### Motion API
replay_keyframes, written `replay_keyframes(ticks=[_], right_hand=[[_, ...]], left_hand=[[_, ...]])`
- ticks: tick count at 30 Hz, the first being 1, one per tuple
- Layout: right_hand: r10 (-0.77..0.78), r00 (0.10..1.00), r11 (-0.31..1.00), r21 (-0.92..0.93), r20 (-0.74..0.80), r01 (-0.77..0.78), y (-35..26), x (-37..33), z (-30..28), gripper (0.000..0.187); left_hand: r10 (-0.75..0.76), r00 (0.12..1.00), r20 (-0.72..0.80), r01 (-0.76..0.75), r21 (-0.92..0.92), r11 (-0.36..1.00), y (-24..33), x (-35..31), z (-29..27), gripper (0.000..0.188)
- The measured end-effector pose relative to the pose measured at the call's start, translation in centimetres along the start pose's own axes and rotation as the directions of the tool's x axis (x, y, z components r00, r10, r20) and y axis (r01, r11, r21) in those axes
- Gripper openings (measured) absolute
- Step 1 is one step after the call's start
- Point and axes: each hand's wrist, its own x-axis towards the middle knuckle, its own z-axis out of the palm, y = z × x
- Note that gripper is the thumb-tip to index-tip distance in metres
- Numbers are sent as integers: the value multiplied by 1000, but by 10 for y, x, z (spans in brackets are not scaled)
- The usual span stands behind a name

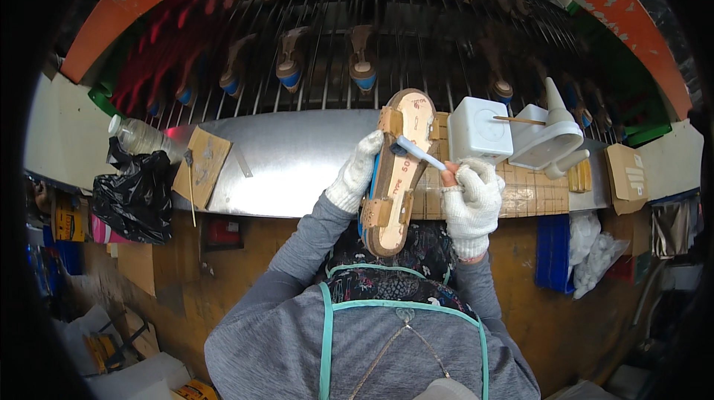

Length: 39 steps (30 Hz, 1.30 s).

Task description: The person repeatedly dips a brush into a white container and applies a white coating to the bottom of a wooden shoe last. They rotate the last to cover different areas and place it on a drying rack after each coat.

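My left hand (357, 173), in a white knit glove, grips the left side of a shoe last (405, 177) with its underside turned up. A pale insole with printed marks covers the last, and tan leather straps fold over its edges; a blue part shows along its left side. In my right hand (474, 199), gloved with bare fingertips, is a small brush (420, 152) with a white handle. Its dark bristles lie against the insole near the upper strap. White plastic containers (480, 131) stand just beyond my right hand, one with a thin wooden stick across its top.
Ahead runs a rack of metal rods (327, 65) bearing several lasts with blue parts. On the metal bench (290, 155) lie a cardboard piece (202, 166), a thin stick and a black plastic bag (134, 195). A gridded board (520, 195) and a small carton (626, 177) are at right.
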Motion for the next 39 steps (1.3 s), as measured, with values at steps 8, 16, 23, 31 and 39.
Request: replay_keyframes(ticks=[8, 16, 23, 31, 39], right_hand=[[148, 984, 981, 110, 104, -159, 0, 18, -5, 14], [-85, 975, 961, -277, -207, 25, 7, 23, -7, 12], [296, 889, 517, 724, 349, -456, 24, -20, -11, 15], [-88, 860, -721, 564, 502, -403, 70, -77, 64, 42], [-143, 806, -638, 568, 575, -519, 83, -86, 69, 39]], left_hand=[[40, 999, 27, -41, 45, 998, -7, -1, -18, 72], [-24, 999, 36, 24, -15, 1000, 1, -3, -6, 94], [-52, 999, 14, 53, -153, 987, -13, 21, -27, 100], [-357, 934, -26, 298, -494, 817, -13, 64, 8, 71], [-551, 831, 74, 409, -753, 516, -30, 174, -22, 81]])
